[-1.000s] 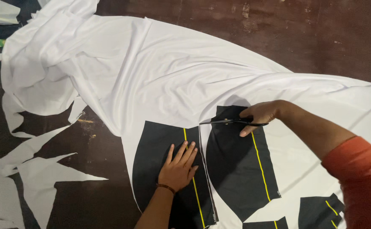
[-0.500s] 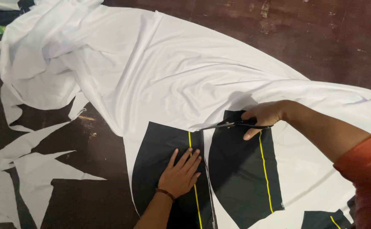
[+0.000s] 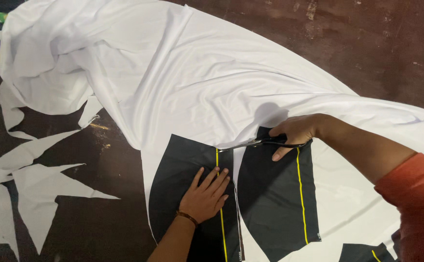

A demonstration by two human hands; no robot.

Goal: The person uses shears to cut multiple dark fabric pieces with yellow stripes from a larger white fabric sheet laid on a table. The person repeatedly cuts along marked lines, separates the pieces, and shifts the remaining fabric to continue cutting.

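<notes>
A large sheet of white fabric lies spread over a dark brown surface. On it rest two black pattern pieces, each with a yellow stripe. My left hand presses flat, fingers spread, on the left black piece. My right hand grips black-handled scissors at the top edge of the right black piece. The blades point left, across the gap of white cloth between the two pieces, with their tip near the left piece's upper corner.
White fabric scraps lie on the dark surface at the left. The cloth bunches into folds at the upper left. A further black piece shows at the bottom right edge.
The view has shifted, so cloth and pieces sit lower and further right in the frame. My right hand and the scissors have stayed at the top edge of the right piece. My left hand stays pressed down.
</notes>
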